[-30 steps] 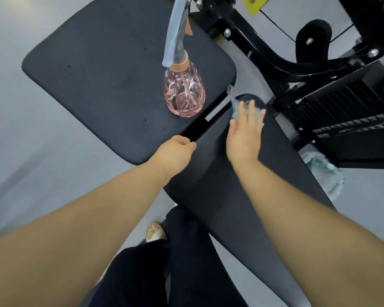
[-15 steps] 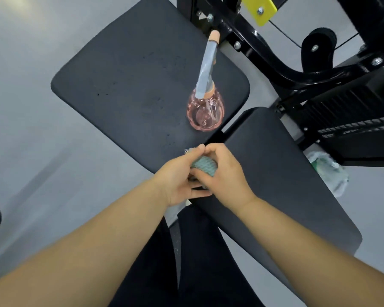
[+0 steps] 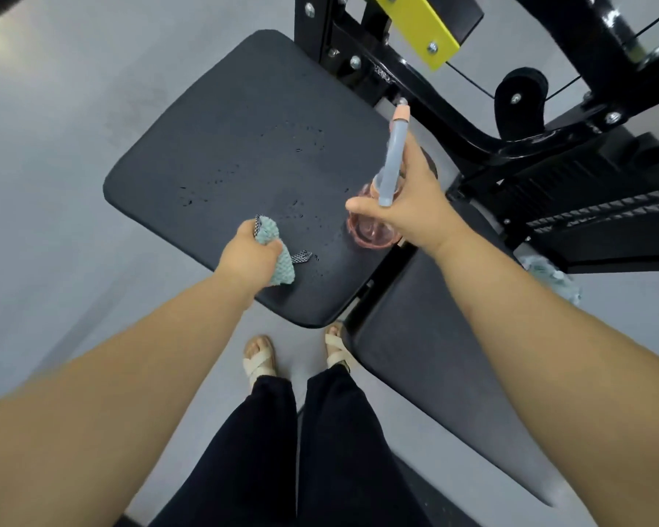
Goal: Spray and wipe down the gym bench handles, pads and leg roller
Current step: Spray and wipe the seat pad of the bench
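Item 1, left and upper left of the frame: grey floor (image 3: 54, 146).

Item 2, centre left: left hand (image 3: 250, 256), fingers clenched round a bunched teal cloth (image 3: 271, 232). The cloth is pressed on the near part of the wide pad, and a checked loop trails from its right side.

Item 3, centre and upper centre: wide black pad (image 3: 221, 154) of the gym bench, lying flat. Spray droplets (image 3: 301, 146) are scattered over its middle and near right part.

Item 4, lower centre: two feet in pale strap sandals (image 3: 259, 359), standing below the pad's near edge, with black trousers (image 3: 282, 450) beneath.

Item 5, centre right: spray bottle (image 3: 366, 232), pink clear body and grey-blue head, at the wide pad's right edge (whether its base rests on the pad or is lifted cannot be told).

Item 6, centre right: right hand (image 3: 411, 211), grasping the bottle at its neck below the head, thumb stretched to the left.

Item 7, lower right: long black pad (image 3: 415, 374), just beside the wide pad and running to the lower right.

Item 8, upper right: black machine frame (image 3: 472, 138) with bolts, and a yellow plate (image 3: 419, 24) at the top.

Item 9, right edge: crumpled clear plastic (image 3: 552, 275) on the floor
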